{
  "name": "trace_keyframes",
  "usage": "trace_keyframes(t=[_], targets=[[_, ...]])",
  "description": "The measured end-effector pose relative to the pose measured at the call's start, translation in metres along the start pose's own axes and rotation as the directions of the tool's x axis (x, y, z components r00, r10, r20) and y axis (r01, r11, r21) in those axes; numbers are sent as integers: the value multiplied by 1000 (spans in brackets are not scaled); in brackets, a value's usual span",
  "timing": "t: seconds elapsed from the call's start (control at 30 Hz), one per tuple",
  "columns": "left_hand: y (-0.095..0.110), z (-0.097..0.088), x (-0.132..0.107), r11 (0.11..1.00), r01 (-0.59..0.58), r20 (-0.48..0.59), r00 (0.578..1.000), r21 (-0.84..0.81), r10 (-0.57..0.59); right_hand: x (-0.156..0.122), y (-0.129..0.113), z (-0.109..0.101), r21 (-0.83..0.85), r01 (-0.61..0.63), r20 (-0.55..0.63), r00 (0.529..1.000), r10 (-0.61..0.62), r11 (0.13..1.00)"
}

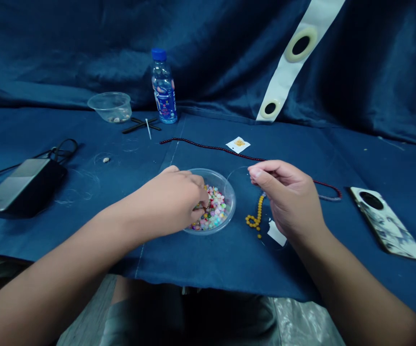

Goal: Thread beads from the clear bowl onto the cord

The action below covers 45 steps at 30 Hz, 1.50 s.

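Beads (213, 211) in mixed pinks, greens and whites fill a clear plastic bowl (229, 190) as a person's left hand (168, 202) dips in, its fingers (201, 198) bunched together among the pile; whether they have closed on a bead cannot be told from this view. The right hand (283, 197) is raised just beside the bowl, its thumb and forefinger (253, 175) pressed together on what appears to be a thin clear thread (237, 169), held up where it stays off the cloth. Under that hand lie a short run of amber beads (255, 216) and a scrap of white paper (276, 233). The bowl sits between the hands, apparently placed within easy reach of both, on a blue cloth (85, 235). A long strand of dark red beads (211, 148) curves across the far side of the bowl toward the right, near a small paper packet (238, 144). To the right lies a phone in a patterned case (388, 223); to the left, a black power bank (23, 187) with its cable. Farther back stand a clear plastic cup (110, 106), crossed black sticks (141, 125) and a blue-capped water bottle (163, 86), against a blue curtain (373, 72).
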<state>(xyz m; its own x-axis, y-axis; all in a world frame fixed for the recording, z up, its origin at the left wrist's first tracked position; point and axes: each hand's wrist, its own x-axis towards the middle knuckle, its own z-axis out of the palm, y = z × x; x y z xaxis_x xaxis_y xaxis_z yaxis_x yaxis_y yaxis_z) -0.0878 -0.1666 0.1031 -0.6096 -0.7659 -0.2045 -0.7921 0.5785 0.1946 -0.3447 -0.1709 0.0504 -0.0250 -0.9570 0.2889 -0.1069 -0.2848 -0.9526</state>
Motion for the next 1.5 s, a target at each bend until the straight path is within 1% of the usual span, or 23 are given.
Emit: trace_keyframes(t=[0.17, 0.27, 0.33, 0.37, 0.4, 0.43, 0.47, 0.53, 0.6, 0.63, 0.7, 0.73, 0.77, 0.8, 0.83, 0.87, 0.93, 0.97, 1.03, 1.17, 1.27, 1.37, 1.5], targets=[[9, -3, 4, 997, 39, 58, 997, 68, -43, 0, 0, 1, 1, 2, 0, 1000, -2, 1000], [9, -2, 3, 996, 33, 54, 998, 83, -38, 1, 1, 1, -3, 1, 0, 1000, -1, 1000], [3, 0, 0, 1000, 3, 0, 1000, 23, -3, 1, 1, 1, -2, 4, -5, 1000, -4, 1000], [0, 2, -2, 999, -29, -55, 998, -38, 27, 1, 0, 2, -3, 8, -10, 1000, -8, 1000], [-5, 3, -5, 990, -71, -130, 990, -119, 55, 0, 0, 2, -7, 15, -17, 1000, -15, 1000], [-10, 6, -7, 970, -118, -222, 973, -211, 71, 0, -1, 2, -15, 21, -22, 1000, -21, 1000], [-14, 8, -9, 938, -166, -315, 947, -306, 65, -1, -2, 2, -26, 28, -24, 999, -29, 999], [-22, 15, -11, 839, -263, -473, 881, -476, 8, -3, -3, 3, -50, 40, -15, 999, -41, 998], [-27, 22, -11, 717, -363, -568, 821, -595, -57, -5, -4, 5, -70, 52, 8, 999, -51, 996], [-28, 25, -10, 646, -412, -595, 800, -642, -81, -6, -4, 6, -79, 64, 18, 998, -63, 995], [-30, 30, -8, 514, -487, -617, 780, -706, -109, -8, -5, 8, -99, 104, 48, 994, -100, 990], [-31, 32, -7, 470, -501, -612, 783, -727, -114, -8, -5, 9, -105, 129, 63, 990, -123, 986], [-31, 34, -6, 448, -504, -606, 787, -739, -114, -9, -6, 11, -108, 154, 76, 986, -146, 982], [-31, 34, -6, 456, -498, -601, 792, -738, -107, -9, -6, 12, -109, 174, 87, 982, -165, 979], [-30, 35, -6, 498, -489, -605, 791, -716, -94, -10, -6, 13, -110, 187, 96, 980, -177, 976], [-29, 35, -6, 566, -481, -622, 780, -670, -73, -11, -7, 14, -109, 194, 103, 978, -183, 975], [-27, 36, -5, 711, -472, -677, 736, -521, -6, -13, -7, 15, -94, 197, 123, 975, -185, 976], [-26, 37, -5, 764, -468, -700, 713, -444, 30, -14, -7, 16, -79, 196, 134, 974, -184, 977], [-23, 38, -5, 819, -466, -739, 669, -335, 79, -16, -8, 18, -46, 188, 153, 972, -179, 981], [-23, 39, -5, 857, -454, -811, 580, -243, 78, -18, -8, 20, -16, 164, 178, 971, -158, 986], [-25, 39, -4, 859, -460, -839, 539, -226, 68, -17, -7, 19, -21, 149, 185, 972, -143, 989], [-26, 39, -4, 865, -447, -846, 530, -228, 50, -16, -6, 16, -43, 140, 166, 977, -131, 989], [-24, 38, -6, 863, -427, -829, 558, -271, 16, -16, -7, 13, -79, 104, 161, 983, -91, 991]])
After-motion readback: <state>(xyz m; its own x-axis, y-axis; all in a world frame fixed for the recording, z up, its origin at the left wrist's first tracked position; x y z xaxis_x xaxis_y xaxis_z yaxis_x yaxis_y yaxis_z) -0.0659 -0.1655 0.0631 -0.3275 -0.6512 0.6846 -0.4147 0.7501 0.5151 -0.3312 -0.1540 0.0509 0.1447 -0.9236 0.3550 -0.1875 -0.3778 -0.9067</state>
